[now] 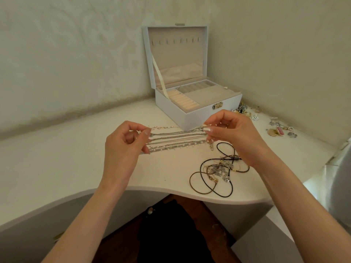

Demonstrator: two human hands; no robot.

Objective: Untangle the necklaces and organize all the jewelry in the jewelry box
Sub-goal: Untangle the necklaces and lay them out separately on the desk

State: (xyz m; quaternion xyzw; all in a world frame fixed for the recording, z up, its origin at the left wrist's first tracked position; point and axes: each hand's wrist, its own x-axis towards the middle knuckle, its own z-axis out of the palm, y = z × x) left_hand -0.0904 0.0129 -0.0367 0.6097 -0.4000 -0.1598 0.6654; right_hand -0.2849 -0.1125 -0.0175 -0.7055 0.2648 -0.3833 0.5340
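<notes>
Left hand (124,142) and right hand (230,133) each pinch one end of chains (176,140), bundle stretched taut between them above table (66,158). Cord tangle (214,171) lies below right wrist. Box (191,103) open behind hands. Loose trinkets (279,129) far right.

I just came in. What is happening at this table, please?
A person holds a bundle of thin chains stretched between the left hand and the right hand, each pinching one end, over the white table. Behind them the jewelry box stands open and looks empty inside. A tangle of dark cords with pendants lies on the table near the right wrist, and loose small jewelry lies farther right.
</notes>
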